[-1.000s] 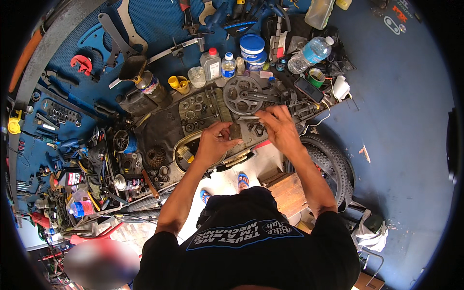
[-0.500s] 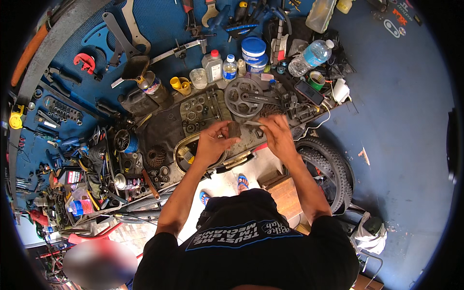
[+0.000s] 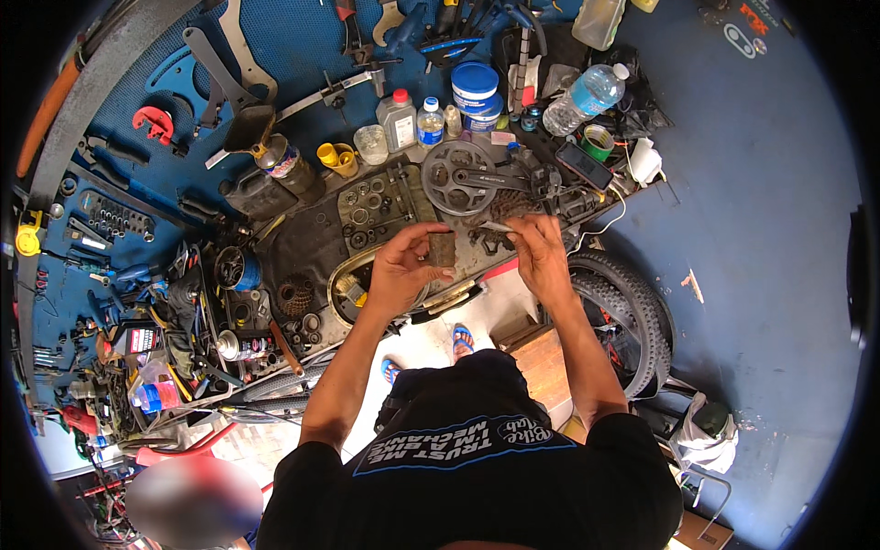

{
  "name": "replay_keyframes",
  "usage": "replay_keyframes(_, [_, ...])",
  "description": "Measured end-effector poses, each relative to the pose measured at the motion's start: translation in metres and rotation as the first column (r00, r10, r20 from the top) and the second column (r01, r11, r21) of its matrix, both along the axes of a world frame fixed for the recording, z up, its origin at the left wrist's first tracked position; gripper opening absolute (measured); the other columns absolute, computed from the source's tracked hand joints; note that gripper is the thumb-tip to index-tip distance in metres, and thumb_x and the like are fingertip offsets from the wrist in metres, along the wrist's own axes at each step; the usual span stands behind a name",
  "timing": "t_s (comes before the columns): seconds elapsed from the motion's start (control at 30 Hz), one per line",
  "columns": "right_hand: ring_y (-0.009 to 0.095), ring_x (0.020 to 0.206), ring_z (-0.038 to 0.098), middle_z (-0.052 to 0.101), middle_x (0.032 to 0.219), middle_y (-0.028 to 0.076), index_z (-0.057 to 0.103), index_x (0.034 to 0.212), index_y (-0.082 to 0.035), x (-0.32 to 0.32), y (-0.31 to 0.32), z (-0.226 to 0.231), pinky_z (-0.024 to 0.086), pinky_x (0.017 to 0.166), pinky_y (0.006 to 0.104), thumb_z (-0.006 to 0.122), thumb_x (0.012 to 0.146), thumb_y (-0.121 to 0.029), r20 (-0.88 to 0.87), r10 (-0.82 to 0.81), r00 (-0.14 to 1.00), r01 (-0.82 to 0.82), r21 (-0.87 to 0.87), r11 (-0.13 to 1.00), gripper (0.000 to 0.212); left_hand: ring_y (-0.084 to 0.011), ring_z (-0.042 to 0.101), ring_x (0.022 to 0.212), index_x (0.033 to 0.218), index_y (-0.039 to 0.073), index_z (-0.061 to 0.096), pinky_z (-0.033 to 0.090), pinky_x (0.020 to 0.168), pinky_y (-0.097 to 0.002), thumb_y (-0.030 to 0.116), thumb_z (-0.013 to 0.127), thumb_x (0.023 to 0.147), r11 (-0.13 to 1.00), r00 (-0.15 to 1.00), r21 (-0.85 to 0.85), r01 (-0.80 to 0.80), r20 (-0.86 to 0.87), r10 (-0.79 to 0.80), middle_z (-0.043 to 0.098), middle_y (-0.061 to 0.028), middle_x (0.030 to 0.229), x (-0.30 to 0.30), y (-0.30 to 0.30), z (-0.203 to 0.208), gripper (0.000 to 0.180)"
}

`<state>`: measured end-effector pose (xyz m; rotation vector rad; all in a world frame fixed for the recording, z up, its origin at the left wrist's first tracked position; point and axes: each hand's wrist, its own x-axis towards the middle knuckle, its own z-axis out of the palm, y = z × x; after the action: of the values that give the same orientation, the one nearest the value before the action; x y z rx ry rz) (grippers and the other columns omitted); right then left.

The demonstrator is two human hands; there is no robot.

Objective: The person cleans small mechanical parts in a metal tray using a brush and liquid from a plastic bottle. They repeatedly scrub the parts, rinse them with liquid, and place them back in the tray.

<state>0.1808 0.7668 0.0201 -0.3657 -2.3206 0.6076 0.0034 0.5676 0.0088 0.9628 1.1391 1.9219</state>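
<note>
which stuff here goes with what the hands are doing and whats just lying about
In use:
- brown blocky piece, in the left hand
- slim grey piece, in the right hand

Apparently just lying about:
- crankset
- dark phone
- clear plastic bottle

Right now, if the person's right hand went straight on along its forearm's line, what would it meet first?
Probably the brown, toothed metal sprocket cluster just beyond the right hand, though the hand's height is unclear.

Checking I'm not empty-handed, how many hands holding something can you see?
2, both at the workbench: the left hand gripping a brown block, the right hand pinching a slender grey tool. Others may be hidden.
</note>
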Motion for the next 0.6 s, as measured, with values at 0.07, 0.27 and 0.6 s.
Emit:
replay_keyframes(0.07, [0.035, 0.101, 0.061, 0.066, 0.108, 0.014, 0.073, 0.118, -0.007, 0.004, -0.002, -0.006, 0.051, 0.089, 0.0425, 0.073, 0.094, 0.0, 0.01, -0.001, 1.0, 0.002, -0.025, 1.0, 0.025, -0.0231, 0.073, 0.108, 0.141, 0.002, 0.056, 0.068, 0.078, -0.0345, -0.014, 0.079, 0.086, 1.0, 1.0, 0.013, 0.021, -0.009, -0.021, 0.068, -0.0193, 0.136, 0.001, 0.002, 0.003, 0.062])
replay_keyframes(0.27, [0.036, 0.1, 0.06, 0.066, 0.109, 0.014, 0.074, 0.12, -0.008, 0.01, 0.0, -0.013, 0.052, 0.088, 0.0444, 0.071, 0.098, -0.004, -0.018, -0.023, 1.0, 0.021, -0.08, 0.997, 0.023, -0.0184, 0.072, 0.1, 0.134, 0.004, 0.05, 0.065, 0.072, -0.0315, -0.015, 0.077, 0.087, 0.995, 0.995, -0.024, -0.094, -0.032, 0.094, 0.069, -0.0142, 0.126, 0.006, 0.008, 0.001, 0.057])
replay_keyframes(0.6, [0.036, 0.1, 0.061, 0.066, 0.108, 0.014, 0.073, 0.123, -0.008, 0.016, 0.002, -0.024, 0.052, 0.088, 0.0441, 0.07, 0.1, -0.006, 0.022, -0.072, 0.997, 0.074, -0.106, 0.992, 0.023, -0.0094, 0.066, 0.09, 0.132, 0.004, 0.059, 0.057, 0.073, -0.0258, -0.004, 0.085, 0.087, 0.907, 0.961, -0.383, -0.173, -0.268, 0.071, 0.062, -0.0018, 0.102, -0.005, 0.007, -0.007, 0.052])
